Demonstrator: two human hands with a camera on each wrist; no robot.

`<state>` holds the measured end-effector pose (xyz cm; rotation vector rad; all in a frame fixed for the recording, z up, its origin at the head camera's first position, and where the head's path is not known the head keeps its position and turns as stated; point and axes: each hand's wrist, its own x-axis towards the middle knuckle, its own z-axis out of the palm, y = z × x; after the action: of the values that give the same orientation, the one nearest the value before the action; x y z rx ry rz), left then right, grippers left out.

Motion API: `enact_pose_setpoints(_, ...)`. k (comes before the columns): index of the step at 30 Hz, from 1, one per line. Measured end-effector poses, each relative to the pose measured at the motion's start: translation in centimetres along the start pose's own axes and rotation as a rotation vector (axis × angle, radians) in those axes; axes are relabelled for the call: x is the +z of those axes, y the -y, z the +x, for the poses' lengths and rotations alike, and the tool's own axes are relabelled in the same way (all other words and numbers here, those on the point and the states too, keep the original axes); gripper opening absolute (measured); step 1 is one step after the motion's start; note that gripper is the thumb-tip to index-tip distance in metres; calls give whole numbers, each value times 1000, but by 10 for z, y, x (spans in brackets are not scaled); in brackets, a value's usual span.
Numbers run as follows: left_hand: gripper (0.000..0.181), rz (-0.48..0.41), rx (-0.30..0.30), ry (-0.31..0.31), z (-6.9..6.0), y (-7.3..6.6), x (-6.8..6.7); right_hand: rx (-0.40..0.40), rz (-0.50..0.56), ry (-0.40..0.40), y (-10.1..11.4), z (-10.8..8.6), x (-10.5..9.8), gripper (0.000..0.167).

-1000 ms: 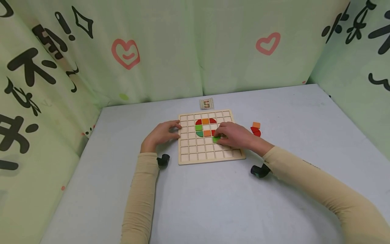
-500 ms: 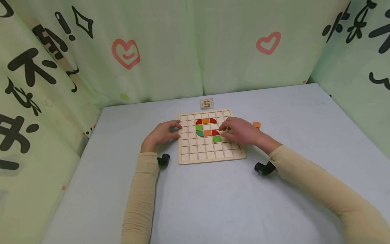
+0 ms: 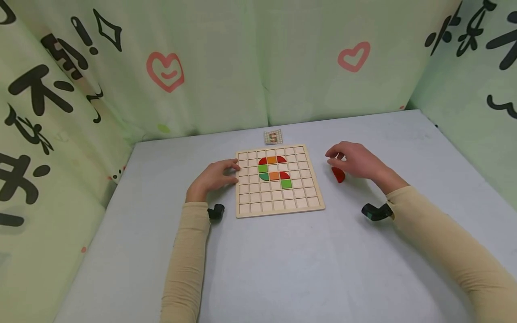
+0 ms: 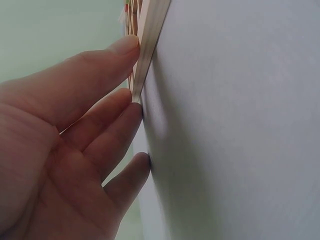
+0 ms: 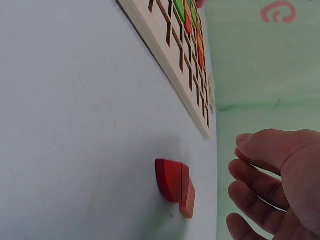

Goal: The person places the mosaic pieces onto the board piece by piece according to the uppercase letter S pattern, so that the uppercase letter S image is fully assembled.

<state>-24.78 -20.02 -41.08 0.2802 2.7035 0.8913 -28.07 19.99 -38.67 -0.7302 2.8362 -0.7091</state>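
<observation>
A square wooden grid board (image 3: 300,204) lies flat on the table, with red, orange, green and teal blocks set in some of its cells. My left hand (image 3: 214,177) rests at the board's left edge; in the left wrist view its thumb and fingertips touch the board's side without closing round it. To the right of the board, my right hand (image 3: 357,160) hovers with nothing between its bent, relaxed fingers. Just below it lie loose red blocks (image 3: 338,176) with curved sides. An orange block (image 5: 188,202) sits against them in the right wrist view, hidden under the hand from above.
A small pattern card (image 3: 273,137) lies behind the board, showing a figure on a grid. A white cloth covers the table (image 3: 274,264). Pale green printed curtains (image 3: 258,63) stand round its back and sides.
My right hand has left the board and moved right, over the loose blocks. A red curved block and a green square it was covering now show on the board. The left hand stays put.
</observation>
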Motion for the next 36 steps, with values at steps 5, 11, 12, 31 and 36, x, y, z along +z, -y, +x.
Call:
enact_pose_setpoints(5, 38, -12, 2, -1, 0, 1, 0, 53, -16, 105, -10, -2, -4, 29)
enact_pose_setpoints(11, 38, -14, 5, -3, 0, 1, 0, 4, -78, 172, -15, -3, -6, 28)
enact_pose_setpoints(12, 38, -15, 5, -3, -1, 1, 0, 2, -81, 176, -15, -3, -6, 29)
enact_pose_setpoints(31, 38, -23, -7, 0, 0, 1, 1, 20, -134, 209, -10, 5, 7, 19)
enact_pose_setpoints(36, 38, -17, 0, -1, 0, 1, 1, 16, -127, 191, -8, 4, 10, 19)
